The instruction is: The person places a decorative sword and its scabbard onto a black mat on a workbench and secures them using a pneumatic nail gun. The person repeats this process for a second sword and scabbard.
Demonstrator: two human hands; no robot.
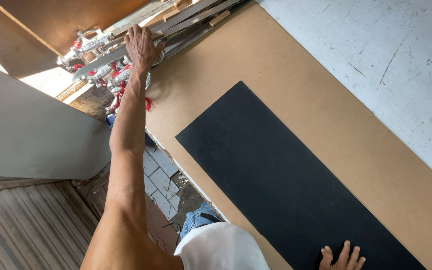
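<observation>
My left hand point(142, 46) reaches far out to the upper left, its fingers curled over a long grey metal strip point(94, 63) in a bundle of similar strips. The thumb lies on the strip's near side. Just beneath are several silver ornaments with red tassels point(110, 75). My right hand point(342, 257) is at the bottom edge, fingers spread flat on a long black sheet point(276, 185). That sheet lies diagonally on a large brown board point(296, 75).
A grey-white scuffed surface point(391, 60) lies under the board at the upper right. A pale panel point(31, 135) leans at the left above corrugated metal point(21, 230). Grey floor tiles point(162, 175) show below the board's edge. Brown boards point(61, 20) stand at the upper left.
</observation>
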